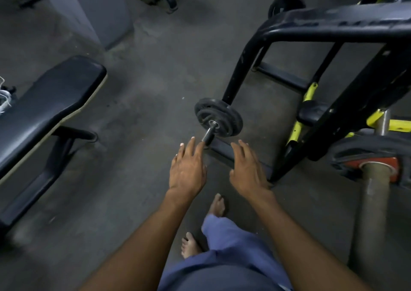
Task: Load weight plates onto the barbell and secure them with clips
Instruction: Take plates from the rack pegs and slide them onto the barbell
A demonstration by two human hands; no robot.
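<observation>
Bare feet [216, 206] and blue trousers [231, 246] show at the bottom, on the grey floor [138, 117]. Both arms reach forward: the left hand [186, 168] and right hand [246, 168] are spread flat, fingers straight, holding nothing. Just beyond the left fingertips [193, 139] is the bar [208, 135] end, with black plates [219, 116] on it, low beside a black rack [262, 52]. A padded bench [44, 103] stands far left.
</observation>
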